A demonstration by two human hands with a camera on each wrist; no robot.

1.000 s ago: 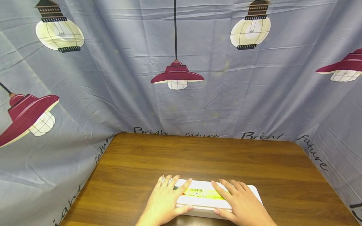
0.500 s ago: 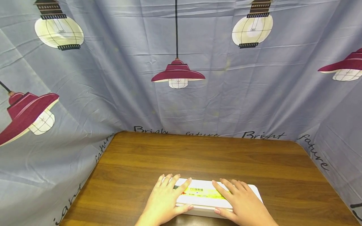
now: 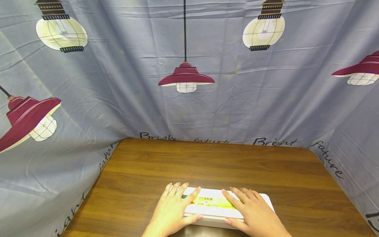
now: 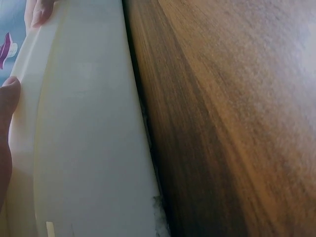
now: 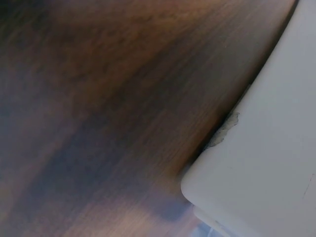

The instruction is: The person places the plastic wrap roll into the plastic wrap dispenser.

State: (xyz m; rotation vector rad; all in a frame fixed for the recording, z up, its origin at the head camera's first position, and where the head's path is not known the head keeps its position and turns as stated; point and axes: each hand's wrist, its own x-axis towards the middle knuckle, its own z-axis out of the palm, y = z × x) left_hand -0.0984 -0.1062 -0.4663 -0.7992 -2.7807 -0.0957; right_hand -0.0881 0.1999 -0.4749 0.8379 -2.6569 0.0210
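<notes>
A long white cling film box (image 3: pixel 211 212) with a yellow printed label lies on the table near its front. My left hand (image 3: pixel 171 209) rests over the box's left end, fingers spread and thumb along the front edge. Over the right end lies my right hand (image 3: pixel 254 212), also spread, its thumb at the front edge. The hands cover both ends of the label. In the left wrist view the box's plain front wall (image 4: pixel 94 123) fills the left half, with a thumb (image 4: pixel 9 98) at its upper edge. The right wrist view shows a rounded box corner (image 5: pixel 222 187) with a worn patch (image 5: pixel 224 131).
The brown wood-grain table (image 3: pixel 207 164) stretches behind and to both sides of the box. A grey-blue curtain (image 3: pixel 142 98) printed with lamps and lettering hangs around its back and sides.
</notes>
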